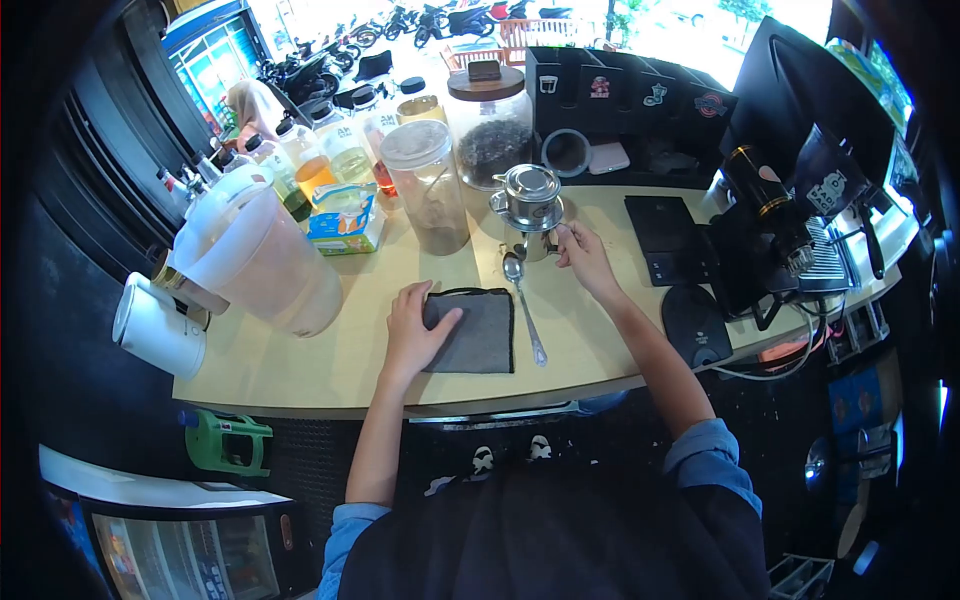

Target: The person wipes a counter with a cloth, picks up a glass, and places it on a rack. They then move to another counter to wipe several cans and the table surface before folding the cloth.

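My left hand (415, 332) lies with its fingers apart on the left part of a folded grey cloth (475, 335) on the counter. My right hand (583, 258) is at the handle side of a glass cup (537, 246), its fingers bent together there. On top of the cup sits a metal drip filter (530, 196) with a lid. A metal spoon (528, 310) lies between the cloth and my right forearm, its bowl near the cup. Left of the cup stands a lidded clear canister (430, 195) with brownish contents.
A large plastic pitcher (265, 255), a tissue pack (345, 225) and several bottles stand at the left. Behind is a wooden-lidded jar (492, 135). A black scale (665, 235), a round black mat (696, 325) and a coffee machine (775, 240) are at the right.
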Action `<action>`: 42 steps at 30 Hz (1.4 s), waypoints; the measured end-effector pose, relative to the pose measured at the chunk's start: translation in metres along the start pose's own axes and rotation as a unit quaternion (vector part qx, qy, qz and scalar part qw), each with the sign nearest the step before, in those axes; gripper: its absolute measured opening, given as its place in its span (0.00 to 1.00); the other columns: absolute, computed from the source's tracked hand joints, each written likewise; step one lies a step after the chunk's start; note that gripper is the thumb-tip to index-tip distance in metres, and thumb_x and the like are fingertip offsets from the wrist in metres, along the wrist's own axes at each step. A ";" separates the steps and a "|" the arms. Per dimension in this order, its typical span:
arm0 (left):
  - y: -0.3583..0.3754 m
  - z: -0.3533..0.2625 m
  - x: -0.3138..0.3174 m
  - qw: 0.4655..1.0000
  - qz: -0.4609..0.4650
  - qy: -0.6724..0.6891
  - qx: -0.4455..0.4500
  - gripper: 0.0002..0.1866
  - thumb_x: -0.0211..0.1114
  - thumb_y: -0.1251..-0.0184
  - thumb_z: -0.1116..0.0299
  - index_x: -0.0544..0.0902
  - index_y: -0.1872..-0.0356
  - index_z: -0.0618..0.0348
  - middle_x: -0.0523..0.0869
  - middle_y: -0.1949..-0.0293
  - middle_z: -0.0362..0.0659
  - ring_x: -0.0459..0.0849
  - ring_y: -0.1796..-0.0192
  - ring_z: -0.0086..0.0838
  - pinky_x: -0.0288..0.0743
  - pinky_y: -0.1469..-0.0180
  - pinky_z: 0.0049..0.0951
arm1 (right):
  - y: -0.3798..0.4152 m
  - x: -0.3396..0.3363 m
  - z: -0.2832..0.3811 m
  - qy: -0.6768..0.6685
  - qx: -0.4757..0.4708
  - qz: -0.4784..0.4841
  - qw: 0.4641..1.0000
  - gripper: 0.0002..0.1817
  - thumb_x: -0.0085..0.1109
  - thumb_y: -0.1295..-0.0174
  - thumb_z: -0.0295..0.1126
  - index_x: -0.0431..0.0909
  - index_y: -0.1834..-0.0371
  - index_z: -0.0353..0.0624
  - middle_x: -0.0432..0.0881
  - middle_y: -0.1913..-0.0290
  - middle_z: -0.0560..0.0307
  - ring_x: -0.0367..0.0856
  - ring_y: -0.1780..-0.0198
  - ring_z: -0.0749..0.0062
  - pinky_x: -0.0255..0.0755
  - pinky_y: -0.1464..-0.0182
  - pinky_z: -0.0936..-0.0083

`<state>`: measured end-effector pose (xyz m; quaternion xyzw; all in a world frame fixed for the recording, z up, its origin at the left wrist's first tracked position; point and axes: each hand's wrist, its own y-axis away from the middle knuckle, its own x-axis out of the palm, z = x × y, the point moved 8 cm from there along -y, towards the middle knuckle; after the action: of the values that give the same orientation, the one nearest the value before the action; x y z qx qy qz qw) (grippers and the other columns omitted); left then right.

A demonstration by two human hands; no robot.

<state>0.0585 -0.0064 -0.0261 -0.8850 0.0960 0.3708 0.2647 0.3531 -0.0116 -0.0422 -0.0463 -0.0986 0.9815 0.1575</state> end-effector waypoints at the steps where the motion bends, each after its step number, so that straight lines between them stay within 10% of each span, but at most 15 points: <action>1: 0.002 -0.001 0.002 0.998 0.030 -0.037 -0.029 0.33 0.70 0.48 0.50 0.74 0.45 0.60 0.74 0.46 0.50 0.71 0.43 0.43 0.64 0.42 0.42 | -0.004 0.003 0.000 0.005 0.003 0.014 1.000 0.17 0.48 0.30 0.43 0.69 0.70 0.42 0.69 0.74 0.64 0.70 0.76 0.85 0.71 0.70 0.84; 11: -0.007 -0.011 0.011 0.994 0.063 0.086 -0.003 0.12 0.70 0.49 0.74 0.75 0.66 0.62 0.77 0.73 0.41 0.77 0.66 0.30 0.71 0.61 0.27 | 0.028 -0.020 0.036 0.141 -0.132 -0.188 0.963 0.16 0.61 0.39 0.39 0.73 0.63 0.36 0.73 0.74 0.60 0.72 0.76 0.78 0.70 0.72 0.76; 15: -0.021 -0.015 0.007 0.963 0.051 0.262 -0.023 0.09 0.68 0.44 0.75 0.74 0.68 0.60 0.74 0.72 0.35 0.73 0.67 0.19 0.67 0.63 0.19 | 0.076 0.026 0.041 0.312 -0.006 0.121 0.942 0.13 0.63 0.46 0.34 0.77 0.69 0.34 0.79 0.70 0.49 0.81 0.69 0.60 0.73 0.66 0.69; 20: -0.048 -0.039 -0.013 0.884 0.044 0.465 -0.030 0.09 0.66 0.40 0.76 0.73 0.65 0.58 0.72 0.70 0.30 0.70 0.65 0.12 0.65 0.64 0.16 | 0.097 0.058 0.059 0.461 -0.079 0.120 0.876 0.10 0.61 0.49 0.32 0.78 0.72 0.33 0.81 0.68 0.42 0.81 0.64 0.48 0.75 0.61 0.58; 22: -0.060 -0.013 -0.001 0.890 0.037 0.453 -0.037 0.12 0.67 0.41 0.74 0.73 0.60 0.60 0.75 0.66 0.35 0.74 0.62 0.18 0.69 0.60 0.20 | 0.090 0.053 0.048 0.500 -0.053 0.074 0.861 0.08 0.56 0.49 0.28 0.78 0.73 0.32 0.81 0.68 0.40 0.81 0.63 0.47 0.74 0.59 0.58; 25: -0.057 -0.007 -0.017 0.993 -0.090 0.030 0.071 0.23 0.70 0.47 0.70 0.72 0.51 0.62 0.76 0.57 0.51 0.75 0.50 0.43 0.69 0.46 0.38 | 0.083 0.039 0.043 0.520 -0.001 0.061 0.852 0.08 0.53 0.50 0.25 0.79 0.73 0.31 0.81 0.68 0.38 0.81 0.62 0.46 0.74 0.58 0.57; 32: -0.019 -0.055 0.020 0.991 0.091 0.034 0.088 0.23 0.69 0.47 0.62 0.75 0.51 0.60 0.76 0.50 0.50 0.73 0.44 0.45 0.64 0.41 0.41 | 0.075 0.031 0.025 0.484 0.110 0.138 0.857 0.12 0.57 0.50 0.32 0.79 0.73 0.31 0.82 0.69 0.38 0.82 0.61 0.45 0.74 0.55 0.57; 42: -0.006 -0.051 0.035 0.983 0.100 -0.020 0.153 0.17 0.64 0.41 0.63 0.80 0.53 0.60 0.78 0.47 0.48 0.73 0.41 0.43 0.61 0.36 0.45 | 0.083 0.046 0.025 0.554 0.082 0.131 0.818 0.15 0.55 0.49 0.34 0.77 0.66 0.30 0.82 0.69 0.39 0.83 0.64 0.47 0.75 0.57 0.58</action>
<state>0.1163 -0.0280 -0.0187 -0.8123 0.2342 0.3938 0.3609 0.2814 -0.0781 -0.0378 -0.5817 0.0931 0.8059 0.0588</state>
